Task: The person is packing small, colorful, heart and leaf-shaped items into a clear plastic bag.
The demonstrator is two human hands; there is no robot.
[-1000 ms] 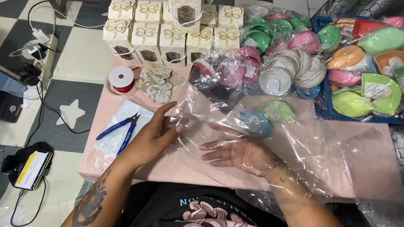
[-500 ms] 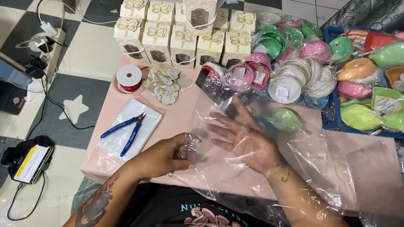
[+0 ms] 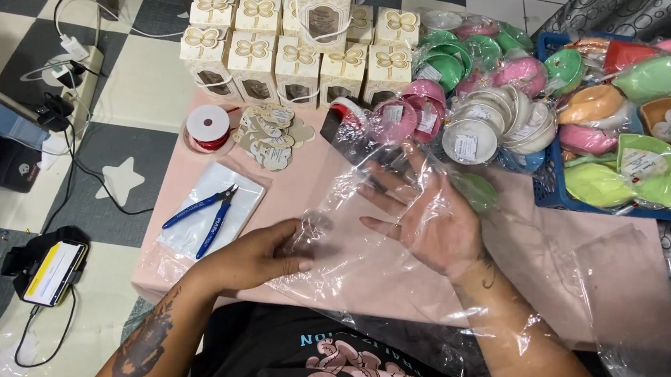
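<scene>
Since a moment ago the right hand [image 3: 429, 219] has pushed deeper into the clear bag [image 3: 362, 249], fingers spread wide and palm up, so the film now drapes over the wrist and forearm instead of lying loose under it. Meanwhile the left hand [image 3: 258, 257] has slid back toward the near table edge and pinches the bunched mouth of the bag between thumb and fingers, holding it taut. By the look of it, the bag is being opened out from the inside, one hand anchoring while the other stretches it. It lies across the middle of the pink table [image 3: 187, 181], its far end reaching toward the heap of wrapped bowls [image 3: 474, 137]. More bowls, green, orange and pink, fill the blue crate [image 3: 547, 190] at the far right. To the left, blue pliers [image 3: 204, 212] rest on a flat plastic sleeve, well apart from both hands, with a red ribbon spool [image 3: 207, 127] and a pile of paper tags [image 3: 270, 136] beyond them. Cream gift boxes [image 3: 283, 50] stand in rows on the floor past the table. A phone [image 3: 53, 271] lies on the floor by the person's left side.
</scene>
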